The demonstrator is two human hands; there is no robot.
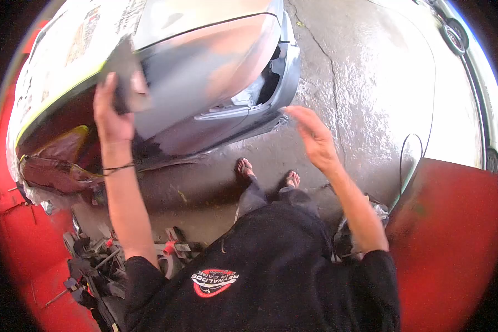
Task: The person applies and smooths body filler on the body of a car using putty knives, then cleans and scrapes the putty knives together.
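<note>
My left hand [114, 113] is raised in front of the car's side panel, its fingers around a dark grey flat sheet [122, 72] that is blurred by motion. Behind that sheet, the panel [185, 69] has grey patches and a pinkish-tan area. My right hand [314, 138] is held out near the corner of the car's bumper [289, 77], fingers stretched to the left and somewhat smeared, with nothing visible in them. A dark opening [271, 77] shows at that corner where a lamp would sit.
Masking paper [77, 44] with a yellow-green edge covers part of the car. Tools and a jack-like frame [168, 249] lie at lower left. A red surface [448, 232] stands at right, by a green hose [402, 193]. The concrete floor [365, 94] looks wet.
</note>
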